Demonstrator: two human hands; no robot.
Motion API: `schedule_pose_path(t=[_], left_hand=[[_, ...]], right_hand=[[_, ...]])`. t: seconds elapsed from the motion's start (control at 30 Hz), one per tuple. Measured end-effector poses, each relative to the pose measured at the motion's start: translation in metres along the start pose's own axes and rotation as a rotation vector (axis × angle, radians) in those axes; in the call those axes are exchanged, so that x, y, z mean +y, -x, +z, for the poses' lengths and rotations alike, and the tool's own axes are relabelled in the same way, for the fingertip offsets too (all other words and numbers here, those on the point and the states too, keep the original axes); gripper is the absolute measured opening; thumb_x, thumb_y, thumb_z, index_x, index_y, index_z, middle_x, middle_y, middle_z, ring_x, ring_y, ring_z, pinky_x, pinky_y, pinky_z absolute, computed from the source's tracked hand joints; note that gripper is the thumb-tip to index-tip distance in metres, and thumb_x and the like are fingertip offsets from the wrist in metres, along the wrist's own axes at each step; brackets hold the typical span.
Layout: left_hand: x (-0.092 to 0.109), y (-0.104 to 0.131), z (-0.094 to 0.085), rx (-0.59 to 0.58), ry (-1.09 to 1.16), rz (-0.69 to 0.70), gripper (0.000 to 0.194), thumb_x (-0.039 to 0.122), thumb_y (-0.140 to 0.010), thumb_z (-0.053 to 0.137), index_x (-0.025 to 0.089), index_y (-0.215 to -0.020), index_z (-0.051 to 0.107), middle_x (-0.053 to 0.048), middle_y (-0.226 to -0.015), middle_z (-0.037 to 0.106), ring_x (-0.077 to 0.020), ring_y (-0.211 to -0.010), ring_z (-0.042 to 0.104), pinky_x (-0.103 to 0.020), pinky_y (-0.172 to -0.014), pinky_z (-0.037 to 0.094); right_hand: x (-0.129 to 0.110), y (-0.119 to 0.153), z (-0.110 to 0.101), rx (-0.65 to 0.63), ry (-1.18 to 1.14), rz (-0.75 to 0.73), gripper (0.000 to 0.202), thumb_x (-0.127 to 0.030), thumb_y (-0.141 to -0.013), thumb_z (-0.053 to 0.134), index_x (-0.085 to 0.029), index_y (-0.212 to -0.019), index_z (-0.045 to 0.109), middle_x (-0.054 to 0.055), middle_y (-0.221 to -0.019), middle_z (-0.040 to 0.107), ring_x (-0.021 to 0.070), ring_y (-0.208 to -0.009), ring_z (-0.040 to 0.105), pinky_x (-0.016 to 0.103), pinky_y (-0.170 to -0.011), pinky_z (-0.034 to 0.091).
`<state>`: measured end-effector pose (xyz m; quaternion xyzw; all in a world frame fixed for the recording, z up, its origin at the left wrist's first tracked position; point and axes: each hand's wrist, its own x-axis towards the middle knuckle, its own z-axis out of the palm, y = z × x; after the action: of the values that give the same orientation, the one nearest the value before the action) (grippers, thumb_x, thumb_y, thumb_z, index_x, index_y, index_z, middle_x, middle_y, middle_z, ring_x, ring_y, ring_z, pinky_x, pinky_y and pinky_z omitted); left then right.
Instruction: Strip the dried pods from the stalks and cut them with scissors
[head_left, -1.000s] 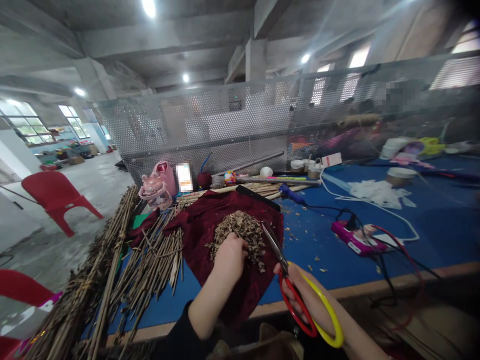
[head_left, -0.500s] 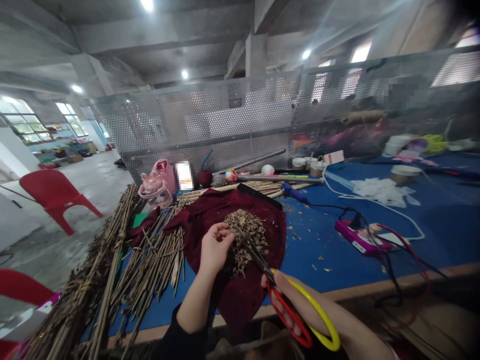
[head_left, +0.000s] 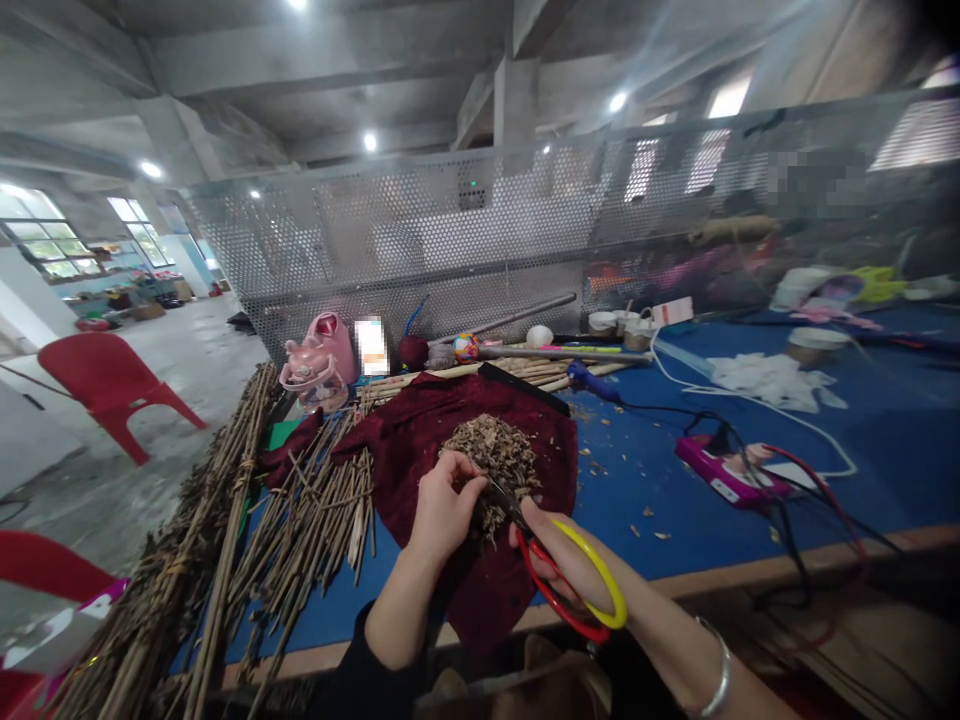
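A dark red cloth (head_left: 420,410) lies on the blue table with a heap of dry brown pieces (head_left: 499,450) on it. Over the heap's near left side, my left hand (head_left: 450,500) is closed in a pinch; what its fingertips hold is too small to name. The scissors (head_left: 577,590), with one red and one yellow handle, are in my right hand (head_left: 559,555). Their dark blades point up and left, with the tips by my left fingertips.
Thin sticks (head_left: 307,530) and long stalk bundles (head_left: 202,540) lie left. Behind are a pink basket (head_left: 319,385), a phone (head_left: 372,347) and a mesh screen (head_left: 405,240). A purple power strip (head_left: 724,475) with cables and a blue glue gun (head_left: 592,382) are right.
My right hand and the scissors have moved up and left, and the handles have come closer together. My left hand has shifted slightly right. The camera view has moved a little.
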<state>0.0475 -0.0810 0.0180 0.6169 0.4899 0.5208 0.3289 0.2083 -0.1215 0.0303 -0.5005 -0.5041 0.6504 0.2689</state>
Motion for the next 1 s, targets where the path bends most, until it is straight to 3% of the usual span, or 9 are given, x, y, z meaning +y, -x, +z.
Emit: schedule_pose_path(t=[0.13, 0.27, 0.4, 0.5, 0.67, 0.83, 1.0], left_hand=[[0.0, -0.002, -0.002, 0.042, -0.105, 0.035, 0.006, 0.02, -0.073, 0.058, 0.018, -0.074, 0.052, 0.001, -0.07, 0.058, -0.0116, -0.066, 0.054, -0.022, -0.066, 0.041], [-0.001, -0.004, -0.006, 0.125, -0.146, 0.034, 0.005, 0.021, -0.074, 0.058, 0.018, -0.077, 0.059, 0.0, -0.072, 0.062, -0.0123, -0.068, 0.057, -0.024, -0.07, 0.043], [-0.008, -0.007, -0.004, 0.126, 0.012, -0.037, 0.027, 0.015, -0.072, 0.06, 0.017, -0.099, 0.059, -0.005, -0.087, 0.066, -0.0137, -0.078, 0.062, -0.027, -0.077, 0.046], [-0.01, -0.01, -0.001, 0.168, 0.058, -0.055, 0.035, 0.013, -0.067, 0.063, 0.015, -0.102, 0.057, -0.004, -0.085, 0.063, -0.0122, -0.073, 0.061, -0.025, -0.074, 0.047], [-0.003, -0.02, -0.004, 0.193, -0.062, -0.063, 0.021, 0.021, -0.069, 0.064, 0.014, -0.088, 0.063, -0.001, -0.068, 0.062, -0.0114, -0.063, 0.058, -0.023, -0.066, 0.045], [0.0, -0.025, -0.009, 0.072, -0.097, -0.042, 0.021, 0.024, -0.076, 0.058, 0.016, -0.093, 0.067, -0.006, -0.087, 0.069, -0.0158, -0.081, 0.063, -0.027, -0.079, 0.045], [-0.001, -0.014, -0.02, 0.2, -0.202, -0.04, 0.022, 0.025, -0.081, 0.05, 0.015, -0.095, 0.064, -0.008, -0.095, 0.067, -0.0172, -0.089, 0.061, -0.029, -0.084, 0.043]], right_hand=[[0.002, 0.001, 0.0, 0.022, 0.018, -0.082, 0.06, -0.075, -0.072, 0.035, -0.017, -0.072, 0.048, -0.012, -0.036, 0.027, 0.0017, -0.026, 0.023, 0.012, -0.028, 0.018], [0.007, 0.011, -0.006, 0.022, -0.087, -0.022, 0.061, -0.078, -0.07, 0.034, -0.019, -0.082, 0.048, -0.012, -0.041, 0.033, 0.0017, -0.026, 0.022, 0.013, -0.026, 0.02], [0.018, 0.023, -0.017, 0.018, -0.25, -0.025, 0.065, -0.08, -0.066, 0.037, -0.022, -0.093, 0.045, -0.011, -0.049, 0.038, 0.0026, -0.029, 0.029, 0.014, -0.028, 0.029], [0.026, 0.031, -0.024, 0.034, -0.282, -0.05, 0.064, -0.079, -0.068, 0.037, -0.022, -0.095, 0.044, -0.01, -0.052, 0.039, 0.0024, -0.031, 0.03, 0.014, -0.03, 0.031], [0.03, 0.037, -0.024, 0.003, -0.233, -0.017, 0.063, -0.077, -0.071, 0.034, -0.022, -0.098, 0.045, -0.009, -0.052, 0.04, 0.0032, -0.032, 0.031, 0.014, -0.03, 0.032], [0.031, 0.034, -0.02, -0.022, -0.226, -0.001, 0.065, -0.078, -0.071, 0.032, -0.021, -0.099, 0.045, -0.009, -0.052, 0.04, 0.0034, -0.033, 0.033, 0.014, -0.031, 0.033], [0.036, 0.032, -0.021, -0.027, -0.224, 0.009, 0.065, -0.079, -0.071, 0.031, -0.022, -0.101, 0.044, -0.01, -0.051, 0.04, 0.0039, -0.032, 0.033, 0.014, -0.03, 0.034]])
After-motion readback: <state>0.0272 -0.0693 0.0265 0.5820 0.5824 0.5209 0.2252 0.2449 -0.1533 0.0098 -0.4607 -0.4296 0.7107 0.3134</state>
